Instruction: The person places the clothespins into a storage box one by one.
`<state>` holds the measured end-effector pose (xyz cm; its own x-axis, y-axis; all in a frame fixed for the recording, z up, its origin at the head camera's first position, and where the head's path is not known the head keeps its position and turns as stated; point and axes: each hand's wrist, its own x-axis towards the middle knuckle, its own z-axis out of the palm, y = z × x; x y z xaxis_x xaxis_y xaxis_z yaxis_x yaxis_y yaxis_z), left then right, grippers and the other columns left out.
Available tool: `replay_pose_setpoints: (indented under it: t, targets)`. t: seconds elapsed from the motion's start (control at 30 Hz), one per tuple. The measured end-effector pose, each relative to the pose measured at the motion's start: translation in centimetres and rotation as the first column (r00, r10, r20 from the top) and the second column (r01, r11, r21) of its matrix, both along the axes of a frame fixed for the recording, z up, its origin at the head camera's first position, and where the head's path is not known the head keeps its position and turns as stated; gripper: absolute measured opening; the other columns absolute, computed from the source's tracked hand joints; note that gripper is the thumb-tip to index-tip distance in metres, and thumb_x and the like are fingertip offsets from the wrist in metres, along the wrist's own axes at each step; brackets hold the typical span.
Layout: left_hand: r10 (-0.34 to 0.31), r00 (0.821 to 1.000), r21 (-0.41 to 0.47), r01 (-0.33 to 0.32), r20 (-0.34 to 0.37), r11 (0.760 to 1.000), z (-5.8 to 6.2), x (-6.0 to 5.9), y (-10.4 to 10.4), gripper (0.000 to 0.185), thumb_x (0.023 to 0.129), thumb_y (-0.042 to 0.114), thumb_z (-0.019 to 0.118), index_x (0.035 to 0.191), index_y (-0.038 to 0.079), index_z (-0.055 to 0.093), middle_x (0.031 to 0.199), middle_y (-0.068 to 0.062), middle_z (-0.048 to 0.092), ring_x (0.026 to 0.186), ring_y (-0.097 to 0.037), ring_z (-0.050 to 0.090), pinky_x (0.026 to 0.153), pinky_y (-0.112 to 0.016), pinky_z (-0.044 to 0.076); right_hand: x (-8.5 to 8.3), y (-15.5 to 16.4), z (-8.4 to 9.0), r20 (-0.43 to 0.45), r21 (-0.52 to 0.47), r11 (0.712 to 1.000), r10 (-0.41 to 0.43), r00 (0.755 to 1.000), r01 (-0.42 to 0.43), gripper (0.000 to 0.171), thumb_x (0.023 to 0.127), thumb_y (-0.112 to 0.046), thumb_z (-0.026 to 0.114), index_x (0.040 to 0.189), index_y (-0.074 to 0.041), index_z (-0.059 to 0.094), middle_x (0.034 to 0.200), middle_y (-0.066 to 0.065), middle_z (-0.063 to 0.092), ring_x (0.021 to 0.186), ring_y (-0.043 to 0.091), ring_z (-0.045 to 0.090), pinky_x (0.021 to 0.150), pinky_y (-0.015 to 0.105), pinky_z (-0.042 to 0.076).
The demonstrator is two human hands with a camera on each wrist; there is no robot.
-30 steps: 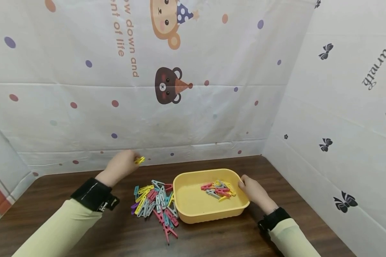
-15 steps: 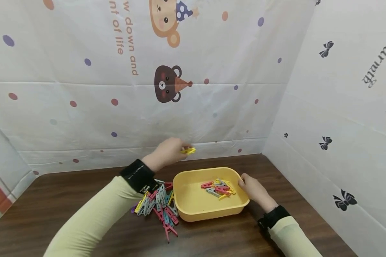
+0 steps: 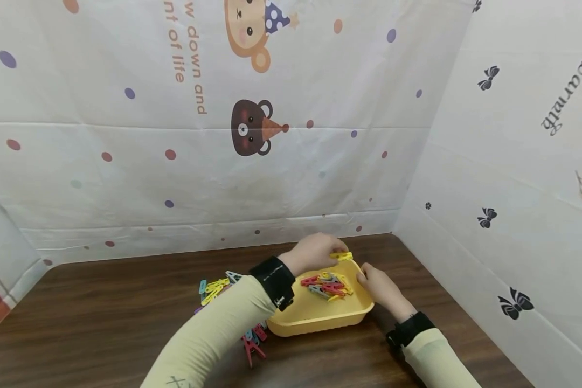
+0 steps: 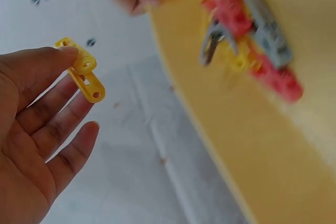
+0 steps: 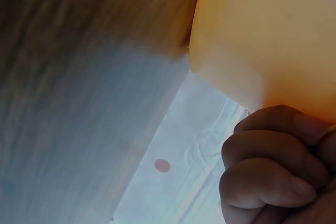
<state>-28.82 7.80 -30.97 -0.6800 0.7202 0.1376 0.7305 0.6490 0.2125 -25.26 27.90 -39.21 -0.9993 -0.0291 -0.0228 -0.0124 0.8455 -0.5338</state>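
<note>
Between thumb and fingers, my left hand [image 3: 315, 253] pinches a yellow clothespin [image 4: 86, 72] above the far right part of a yellow plastic basin [image 3: 315, 325]. Inside the basin lies a small heap of red, grey and yellow clothespins [image 3: 331, 285]. My right hand [image 3: 384, 291] grips the basin's right rim, its fingers curled at the wall in the right wrist view. Left of the basin, a pile of mixed clothespins [image 3: 214, 291] lies on the table, partly hidden by my left forearm.
The dark wood table [image 3: 102, 323] runs back to a white printed sheet [image 3: 126, 178] hanging behind it. Another printed sheet [image 3: 465, 253] rises along the right side. A red clothespin [image 3: 254, 351] sits at the near end of the loose pile.
My left hand has carried the yellow clothespin rightward, from beyond the loose pile to over the basin. The right hand has stayed at the basin's rim.
</note>
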Motion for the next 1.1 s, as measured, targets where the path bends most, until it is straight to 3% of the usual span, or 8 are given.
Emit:
replay_pose_setpoints:
  t: [0.33, 0.63, 0.8, 1.1]
  targets:
    - [0.034, 0.999, -0.127, -0.030, 0.027, 0.991, -4.0, -0.3, 1.5, 0.033, 0.093, 0.017, 0.074, 0.126, 0.019, 0.074, 0.121, 0.002, 0.076, 0.112, -0.013, 0.069, 0.095, -0.026, 0.056, 0.1, -0.4, 0.2, -0.022, 0.002, 1.000, 0.003, 1.000, -0.003, 0.021, 0.107, -0.017, 0.046, 0.105, 0.002, 0.054, 0.074, 0.006, 0.050, 0.062, 0.016, 0.050, 0.056, 0.027, 0.040]
    - [0.036, 0.999, -0.192, -0.040, -0.024, 0.981, -5.9, -0.2, 1.4, 0.029, 0.093, 0.016, 0.073, 0.122, 0.017, 0.076, 0.120, 0.004, 0.076, 0.107, -0.010, 0.070, 0.093, -0.023, 0.055, 0.1, -0.5, 0.2, -0.036, 0.003, 1.000, 0.005, 0.999, -0.005, 0.021, 0.107, -0.017, 0.046, 0.104, 0.002, 0.054, 0.073, 0.006, 0.049, 0.061, 0.016, 0.050, 0.056, 0.027, 0.039]
    - [0.031, 0.999, -0.177, -0.033, -0.011, 0.984, -5.7, -0.4, 1.2, 0.030, 0.095, 0.015, 0.071, 0.125, 0.016, 0.075, 0.124, 0.003, 0.075, 0.113, -0.011, 0.069, 0.098, -0.024, 0.054, 0.0, -0.4, 0.2, -0.041, 0.008, 1.000, 0.005, 0.999, -0.005, 0.021, 0.106, -0.017, 0.047, 0.104, 0.002, 0.054, 0.073, 0.006, 0.048, 0.062, 0.016, 0.049, 0.056, 0.027, 0.038]
    - [0.062, 0.998, -0.105, -0.060, 0.018, 0.993, -3.0, -0.6, -1.0, 0.028, 0.099, 0.016, 0.067, 0.126, 0.017, 0.074, 0.124, -0.001, 0.075, 0.115, -0.017, 0.069, 0.097, -0.030, 0.057, 0.1, -0.1, 0.2, -0.036, 0.017, 1.000, 0.005, 0.999, -0.004, 0.021, 0.106, -0.017, 0.047, 0.103, 0.002, 0.054, 0.073, 0.006, 0.049, 0.061, 0.016, 0.050, 0.056, 0.027, 0.039]
